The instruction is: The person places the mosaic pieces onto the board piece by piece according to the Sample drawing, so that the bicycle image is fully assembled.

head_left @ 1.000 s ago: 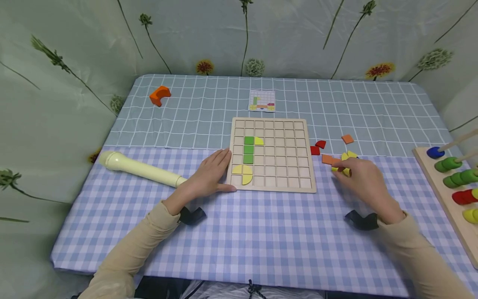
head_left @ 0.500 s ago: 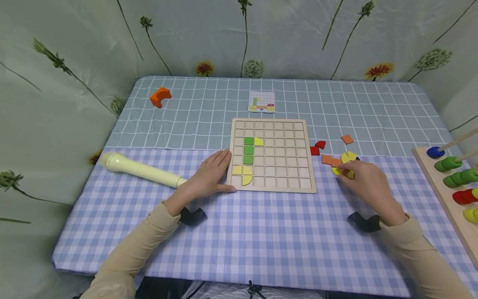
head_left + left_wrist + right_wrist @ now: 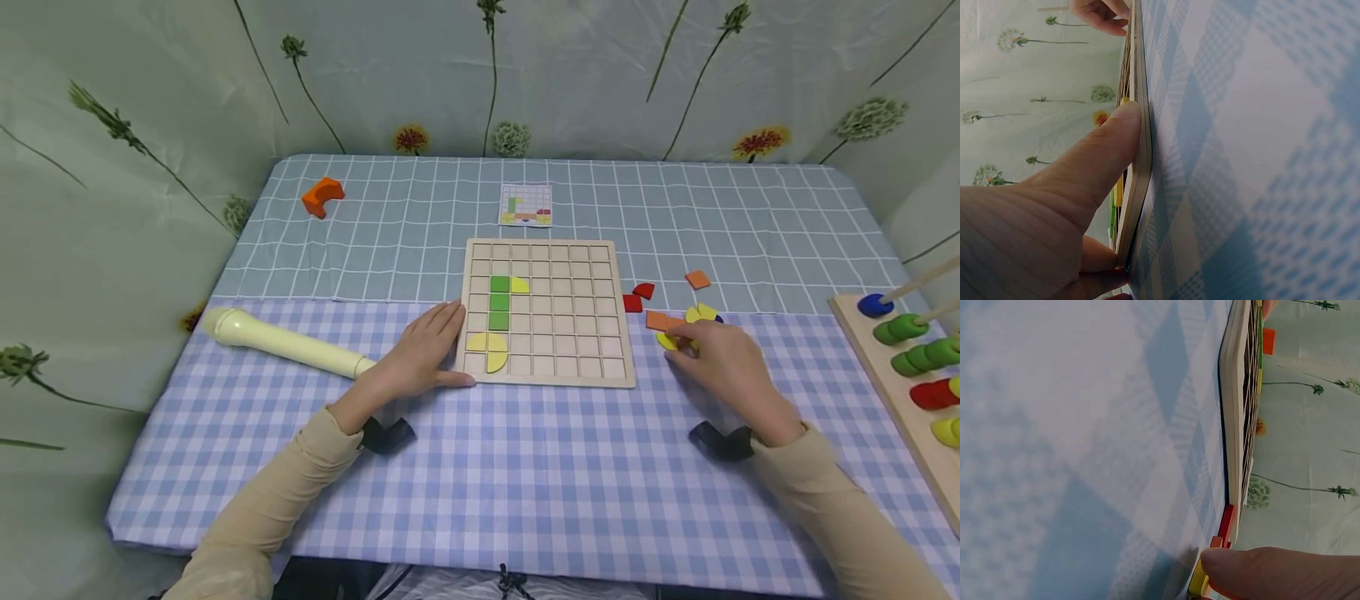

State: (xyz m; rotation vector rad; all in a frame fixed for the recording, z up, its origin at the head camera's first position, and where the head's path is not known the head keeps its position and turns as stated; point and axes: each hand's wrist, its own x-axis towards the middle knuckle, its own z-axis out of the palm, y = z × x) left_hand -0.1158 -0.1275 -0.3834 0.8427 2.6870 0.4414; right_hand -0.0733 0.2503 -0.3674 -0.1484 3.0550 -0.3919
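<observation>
A wooden grid board lies mid-table, bearing several green squares and yellow quarter-circle pieces. Along its left edge rests my left hand, fingers straight; its thumb touches the near left corner. Right of the board, my right hand pinches a yellow quarter-circle piece, low over the cloth. In the right wrist view the thumb lies against that yellow piece. Orange squares and other yellow pieces lie beside the fingertips, partly hidden by the hand.
Red pieces lie by the board's right edge, an orange square farther back. Behind the board is a pattern card. A cream microphone-shaped stick, an orange arch block and a bead rack stand around.
My right hand shifts right, then back left; the yellow piece at its fingertips now sits slightly farther left. My left hand stays at the board's edge.
</observation>
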